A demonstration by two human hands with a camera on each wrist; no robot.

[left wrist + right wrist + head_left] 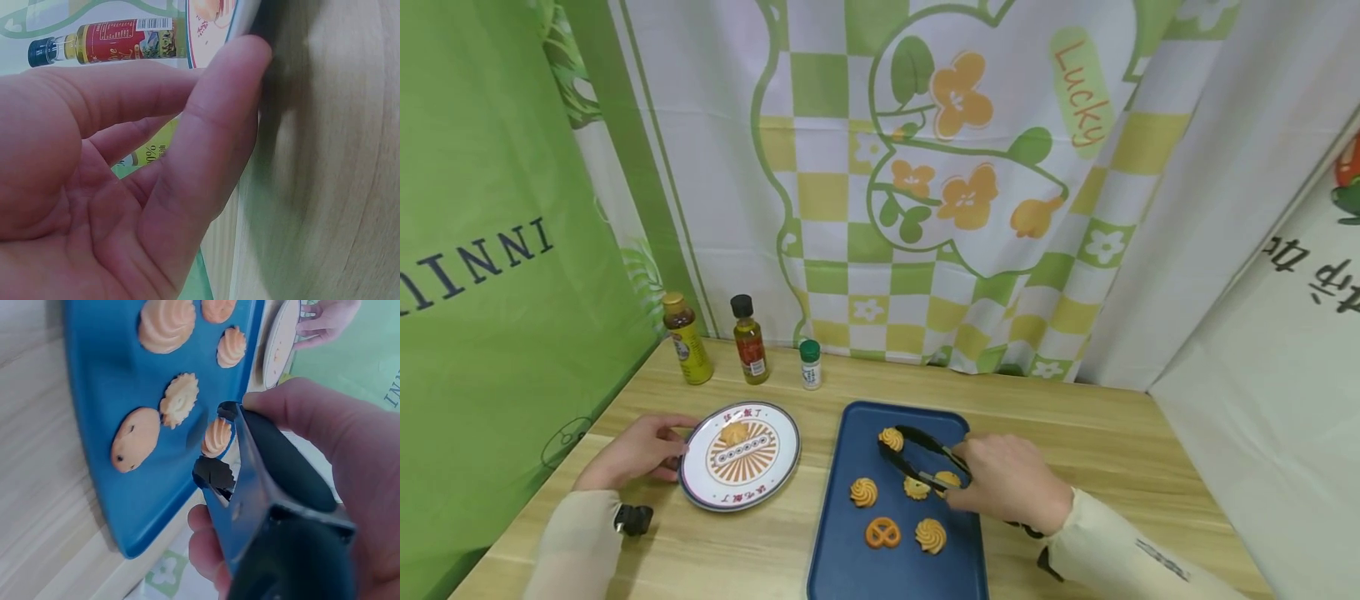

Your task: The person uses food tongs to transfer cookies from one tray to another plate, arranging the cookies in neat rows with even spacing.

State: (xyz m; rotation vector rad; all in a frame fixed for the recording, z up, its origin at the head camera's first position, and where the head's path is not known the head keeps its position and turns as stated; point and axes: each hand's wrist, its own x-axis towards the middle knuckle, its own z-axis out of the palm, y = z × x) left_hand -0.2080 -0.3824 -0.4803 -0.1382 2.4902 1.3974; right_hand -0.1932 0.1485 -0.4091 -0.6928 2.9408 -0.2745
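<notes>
My left hand (638,457) pinches the left rim of a round white plate (696,471) between thumb and fingers. One cookie (734,432) lies on the plate's printed pattern. Over a blue tray (842,554), my right hand (1011,479) grips black and silver tongs (275,456). The tong tips stand on either side of a swirl cookie (216,437) near the tray's far end. More cookies are on the tray: two swirls (863,492) (931,536), a scalloped one (179,400), an oval one with dark specks (135,440), and a pretzel (882,532).
Behind the plate stand a yellow-labelled bottle (688,346), an oil bottle (749,343) with a black cap and a small green-capped shaker (810,365). A patterned curtain (917,308) hangs along the back edge of the wooden table (1075,417). Green cloth (490,358) hangs at the left.
</notes>
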